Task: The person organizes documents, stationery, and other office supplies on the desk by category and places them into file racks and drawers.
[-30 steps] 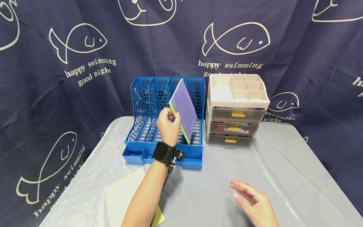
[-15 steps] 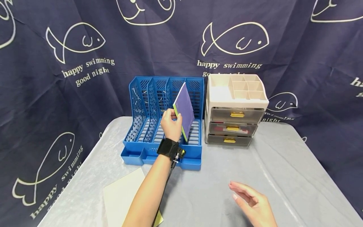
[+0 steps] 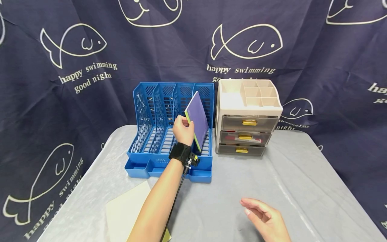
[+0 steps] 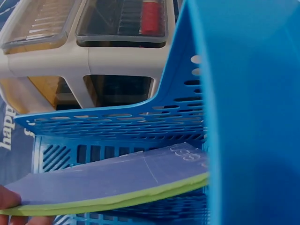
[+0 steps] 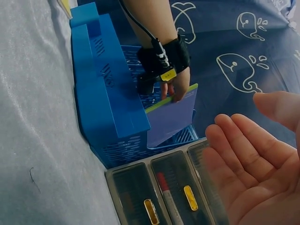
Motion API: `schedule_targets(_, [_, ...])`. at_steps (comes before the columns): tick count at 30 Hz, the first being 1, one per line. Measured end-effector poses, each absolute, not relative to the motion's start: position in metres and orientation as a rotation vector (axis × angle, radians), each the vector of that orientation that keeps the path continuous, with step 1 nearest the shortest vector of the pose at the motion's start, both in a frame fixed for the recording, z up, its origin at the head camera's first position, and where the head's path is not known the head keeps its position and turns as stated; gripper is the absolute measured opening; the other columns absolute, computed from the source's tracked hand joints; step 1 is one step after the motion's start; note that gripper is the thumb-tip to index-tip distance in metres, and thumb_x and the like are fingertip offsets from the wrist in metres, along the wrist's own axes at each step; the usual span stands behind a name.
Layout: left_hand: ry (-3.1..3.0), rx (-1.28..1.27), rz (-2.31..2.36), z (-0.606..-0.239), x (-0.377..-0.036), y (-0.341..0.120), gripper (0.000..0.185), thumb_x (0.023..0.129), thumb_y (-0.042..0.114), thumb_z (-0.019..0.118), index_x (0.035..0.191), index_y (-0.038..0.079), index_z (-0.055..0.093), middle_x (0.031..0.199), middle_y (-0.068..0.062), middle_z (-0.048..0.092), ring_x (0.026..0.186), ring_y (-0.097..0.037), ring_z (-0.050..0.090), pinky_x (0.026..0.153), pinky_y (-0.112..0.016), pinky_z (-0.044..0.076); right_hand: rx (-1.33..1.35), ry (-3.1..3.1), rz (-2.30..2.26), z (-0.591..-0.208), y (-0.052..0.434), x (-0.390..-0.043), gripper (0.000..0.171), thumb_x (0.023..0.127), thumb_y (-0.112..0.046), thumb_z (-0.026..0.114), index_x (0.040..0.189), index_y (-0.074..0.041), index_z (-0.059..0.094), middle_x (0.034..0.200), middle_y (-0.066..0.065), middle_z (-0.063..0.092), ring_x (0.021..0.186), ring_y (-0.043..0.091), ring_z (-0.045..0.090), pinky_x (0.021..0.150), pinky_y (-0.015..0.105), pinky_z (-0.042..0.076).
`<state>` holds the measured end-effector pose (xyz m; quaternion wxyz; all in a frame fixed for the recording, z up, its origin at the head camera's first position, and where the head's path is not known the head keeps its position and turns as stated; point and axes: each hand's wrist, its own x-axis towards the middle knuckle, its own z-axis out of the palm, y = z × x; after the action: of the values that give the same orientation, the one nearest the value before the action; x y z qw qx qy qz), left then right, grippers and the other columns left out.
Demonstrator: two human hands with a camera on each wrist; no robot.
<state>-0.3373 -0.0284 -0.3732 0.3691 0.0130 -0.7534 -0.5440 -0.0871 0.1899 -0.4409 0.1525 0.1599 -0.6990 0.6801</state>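
Note:
A purple notebook with a lime-green spine stands on edge in the rightmost slot of a blue file rack. My left hand pinches it by the spine, thumb on the purple cover. In the left wrist view the notebook bends slightly, its far end down behind the rack's front wall. My right hand is held over the front right of the table, fingers relaxed, touching nothing. In the right wrist view that hand shows its palm.
Right of the rack stands a cream desk organizer with smoky drawers and gold handles; a red-capped marker shows inside one. Cream paper lies at the table's front left, partly under my left arm. A dark fish-print curtain hangs behind.
My left hand has lowered the notebook deeper into the rack's rightmost slot, and its top edge sits lower. My right hand has hardly moved. The head view has shifted slightly.

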Motion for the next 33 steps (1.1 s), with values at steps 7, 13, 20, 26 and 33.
schedule_targets(7, [-1.920,0.071,-1.403,-0.378,-0.346,-0.025,0.018,0.079,-0.004,0.067,0.078,-0.001,0.050,0.083,-0.018,0.056,0.076,-0.032,0.059,0.067,-0.041,0.048,0.478,-1.988,1.961,-0.444,0.191,-0.087,0.028,0.080,0.021,0.056,0.105,0.011,0.064,0.101,0.005,0.070,0.097,0.008,0.066,0.082,0.016,0.049])
schedule_targets(13, [-1.924,0.117,-1.380,-0.384,-0.352,-0.021,0.018,0.079,-0.004,0.067,0.078,-0.001,0.049,0.082,-0.017,0.056,0.077,-0.032,0.058,0.070,-0.041,0.047,0.512,-1.970,1.968,-0.447,0.192,-0.088,0.029,0.080,0.022,0.054,0.105,0.011,0.063,0.103,0.006,0.070,0.098,0.008,0.065,0.083,0.016,0.049])
schedule_targets(20, [-1.936,0.173,-1.430,-0.386,-0.353,-0.015,0.017,0.079,-0.004,0.066,0.078,0.000,0.049,0.082,-0.016,0.056,0.077,-0.032,0.058,0.070,-0.040,0.047,0.429,-2.031,1.941,-0.446,0.192,-0.087,0.025,0.081,0.019,0.057,0.104,0.009,0.064,0.101,0.006,0.070,0.097,0.008,0.066,0.083,0.017,0.049])
schedule_targets(26, [-1.966,0.227,-1.467,-0.389,-0.352,-0.013,0.017,0.080,-0.005,0.065,0.080,0.000,0.049,0.085,-0.016,0.055,0.081,-0.032,0.057,0.073,-0.040,0.047,0.386,-2.064,1.929,-0.445,0.191,-0.086,0.024,0.081,0.017,0.058,0.103,0.010,0.064,0.100,0.005,0.070,0.096,0.008,0.066,0.082,0.017,0.049])
schedule_targets(33, [-1.983,0.258,-1.468,-0.390,-0.352,-0.011,0.016,0.080,-0.004,0.065,0.082,0.001,0.050,0.087,-0.016,0.056,0.083,-0.032,0.057,0.075,-0.040,0.047,0.349,-2.098,1.906,-0.445,0.191,-0.086,0.024,0.081,0.016,0.060,0.103,0.009,0.065,0.098,0.005,0.071,0.094,0.007,0.066,0.081,0.017,0.049])
